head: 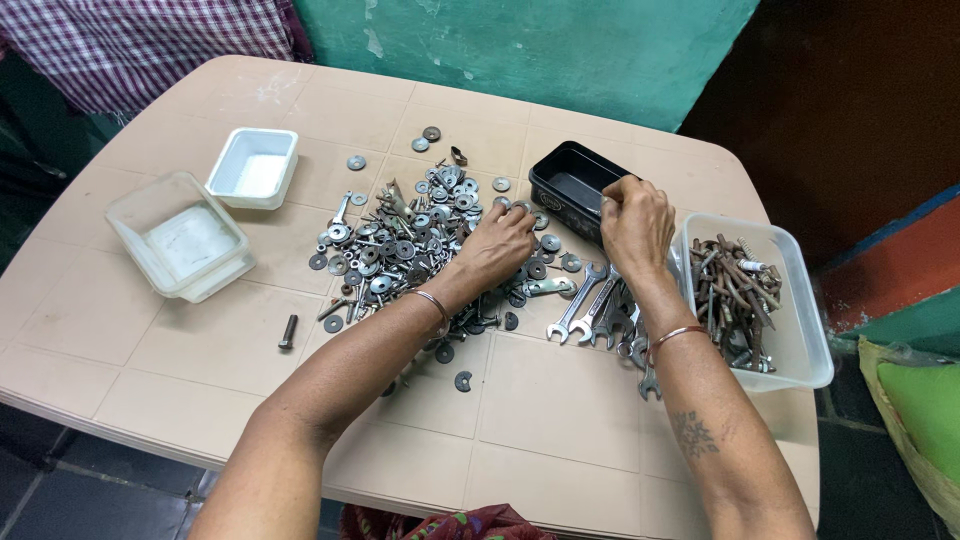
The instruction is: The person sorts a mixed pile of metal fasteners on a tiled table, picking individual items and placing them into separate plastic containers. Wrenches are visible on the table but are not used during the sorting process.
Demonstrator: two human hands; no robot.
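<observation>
My left hand [497, 245] rests palm down on a heap of washers, nuts and bolts [415, 235] in the middle of a beige plastic table [230, 340], fingers curled into the pile. My right hand [636, 222] is at the rim of a small black box [570, 180], fingertips pinched together; what they hold is too small to tell. Several open-ended spanners [590, 305] lie just below my right hand. A bangle sits on each wrist.
A clear tub of rusty screws and bolts [745, 290] stands at the right edge. Two empty containers, one white [253, 167] and one clear [180, 237], stand at the left. A lone bolt [288, 331] lies nearby. A person in a checked shirt [160, 35] stands behind the table.
</observation>
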